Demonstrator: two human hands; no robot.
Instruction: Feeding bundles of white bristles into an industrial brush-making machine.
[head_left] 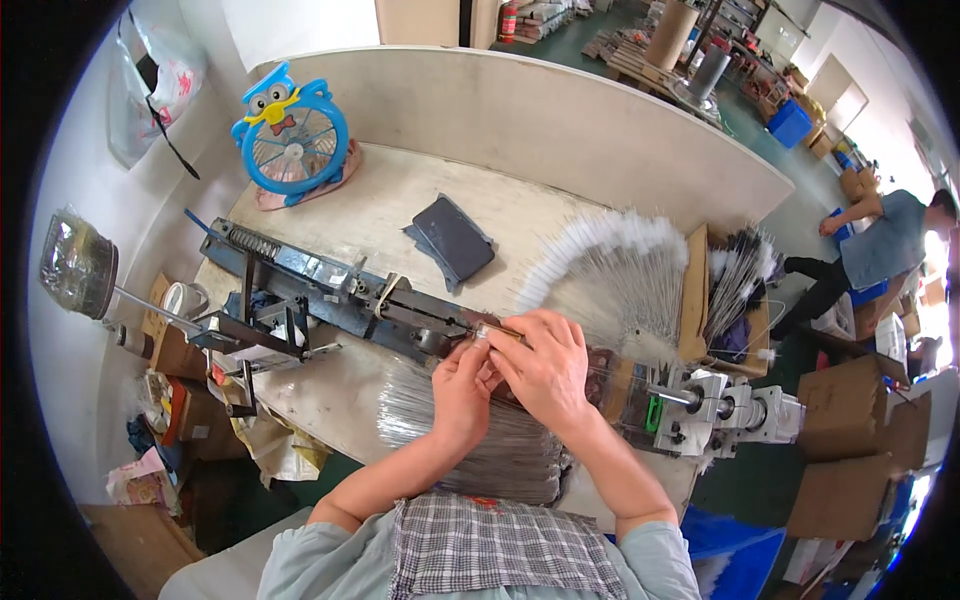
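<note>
My left hand (pixel 462 392) and my right hand (pixel 548 372) meet over the middle of a long dark metal jig (pixel 330 285). Both have their fingers pinched together at one spot. A small pale, shiny bit shows between the fingertips, and a thin brassy edge lies by my right fingers; I cannot make out what either is. Below my hands, a thick bundle of thin metal wires (pixel 505 465) lies along the near side of the jig. Beyond them, a fan of thin wire brushes (pixel 625 270) with white bristle tips is spread on the table.
A dark phone-like slab (pixel 452 240) lies behind the jig. A blue toy-shaped fan (pixel 295 150) stands back left. At the right are a motor-like assembly (pixel 735 408) and a cardboard box (pixel 697 300) of brushes. A low partition (pixel 560 110) edges the table. Another person (pixel 880 245) is farther right.
</note>
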